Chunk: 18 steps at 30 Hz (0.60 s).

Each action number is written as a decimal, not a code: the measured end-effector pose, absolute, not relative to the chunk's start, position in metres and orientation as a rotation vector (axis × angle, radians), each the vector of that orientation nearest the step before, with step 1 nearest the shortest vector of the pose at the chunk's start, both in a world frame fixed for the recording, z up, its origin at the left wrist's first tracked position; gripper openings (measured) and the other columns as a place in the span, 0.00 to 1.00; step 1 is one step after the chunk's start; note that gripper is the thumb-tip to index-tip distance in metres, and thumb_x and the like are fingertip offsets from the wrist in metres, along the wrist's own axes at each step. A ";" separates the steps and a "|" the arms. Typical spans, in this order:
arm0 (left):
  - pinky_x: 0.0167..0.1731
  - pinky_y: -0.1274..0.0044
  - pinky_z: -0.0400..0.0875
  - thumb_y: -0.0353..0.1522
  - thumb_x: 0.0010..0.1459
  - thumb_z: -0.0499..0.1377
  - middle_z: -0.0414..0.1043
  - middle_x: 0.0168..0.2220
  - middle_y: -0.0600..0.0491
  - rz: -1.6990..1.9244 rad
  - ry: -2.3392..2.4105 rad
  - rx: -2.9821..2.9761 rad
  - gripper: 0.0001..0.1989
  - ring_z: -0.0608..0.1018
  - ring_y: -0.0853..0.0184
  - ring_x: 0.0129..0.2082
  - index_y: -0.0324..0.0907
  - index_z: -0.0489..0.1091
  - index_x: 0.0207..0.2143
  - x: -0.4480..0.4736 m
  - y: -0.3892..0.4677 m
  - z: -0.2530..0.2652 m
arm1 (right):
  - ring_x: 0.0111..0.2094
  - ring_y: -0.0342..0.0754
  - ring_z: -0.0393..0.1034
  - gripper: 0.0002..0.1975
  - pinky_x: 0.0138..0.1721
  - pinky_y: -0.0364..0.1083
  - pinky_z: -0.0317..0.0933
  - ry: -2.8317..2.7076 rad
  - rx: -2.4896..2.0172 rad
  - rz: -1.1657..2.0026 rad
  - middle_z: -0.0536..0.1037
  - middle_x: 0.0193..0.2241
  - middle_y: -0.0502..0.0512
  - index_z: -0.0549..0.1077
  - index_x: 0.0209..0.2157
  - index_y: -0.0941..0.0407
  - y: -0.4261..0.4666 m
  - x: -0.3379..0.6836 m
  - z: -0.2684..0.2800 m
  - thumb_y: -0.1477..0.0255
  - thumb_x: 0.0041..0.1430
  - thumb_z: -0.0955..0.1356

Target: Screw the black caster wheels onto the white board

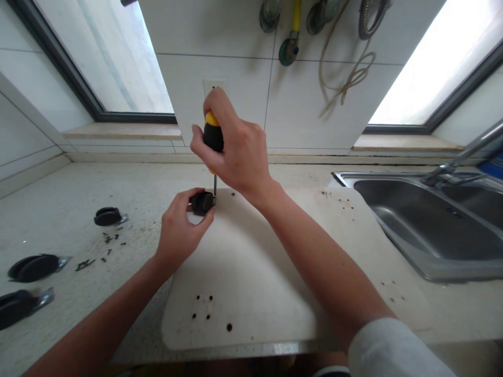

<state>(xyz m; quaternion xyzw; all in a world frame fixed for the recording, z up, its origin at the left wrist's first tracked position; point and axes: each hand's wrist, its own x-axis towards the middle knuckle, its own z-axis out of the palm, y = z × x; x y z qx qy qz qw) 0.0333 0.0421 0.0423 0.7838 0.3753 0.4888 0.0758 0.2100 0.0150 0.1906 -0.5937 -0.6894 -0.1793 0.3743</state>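
My right hand (239,149) is wrapped round the black and yellow handle of a screwdriver (213,137). Its shaft points straight down, with the tip beside a black caster wheel (202,203). That caster sits at the far left corner of a white board (251,262), and my left hand (183,225) grips it between thumb and fingers. Whether the tip sits in a screw is too small to tell. Groups of screw holes show at the board's other corners.
Three loose casters, one of them a black caster (107,216), lie on the speckled counter (133,183) to the left, near scattered screws (84,264). A steel sink (412,220) with a tap is at the right. Pipes and a cord (349,78) hang on the tiled wall.
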 end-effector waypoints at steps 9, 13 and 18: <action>0.51 0.62 0.85 0.35 0.65 0.69 0.84 0.53 0.44 1.410 1.172 2.349 0.20 0.86 0.53 0.50 0.43 0.76 0.59 0.034 0.044 0.041 | 0.46 0.55 0.81 0.20 0.44 0.49 0.67 -1.785 -1.462 -0.437 0.84 0.48 0.55 0.70 0.67 0.47 0.018 0.208 0.185 0.60 0.80 0.60; 0.53 0.62 0.84 0.35 0.65 0.69 0.84 0.54 0.44 1.386 1.178 2.337 0.21 0.86 0.53 0.50 0.43 0.76 0.59 0.034 0.045 0.041 | 0.48 0.55 0.81 0.20 0.45 0.49 0.68 -1.800 -1.441 -0.425 0.84 0.48 0.55 0.71 0.66 0.47 0.017 0.206 0.184 0.60 0.81 0.60; 0.52 0.62 0.84 0.36 0.64 0.69 0.84 0.53 0.44 1.378 1.198 2.313 0.22 0.87 0.54 0.49 0.43 0.76 0.59 0.034 0.045 0.041 | 0.50 0.54 0.79 0.17 0.44 0.48 0.68 -1.807 -1.396 -0.383 0.84 0.51 0.56 0.72 0.62 0.49 0.013 0.206 0.188 0.59 0.81 0.61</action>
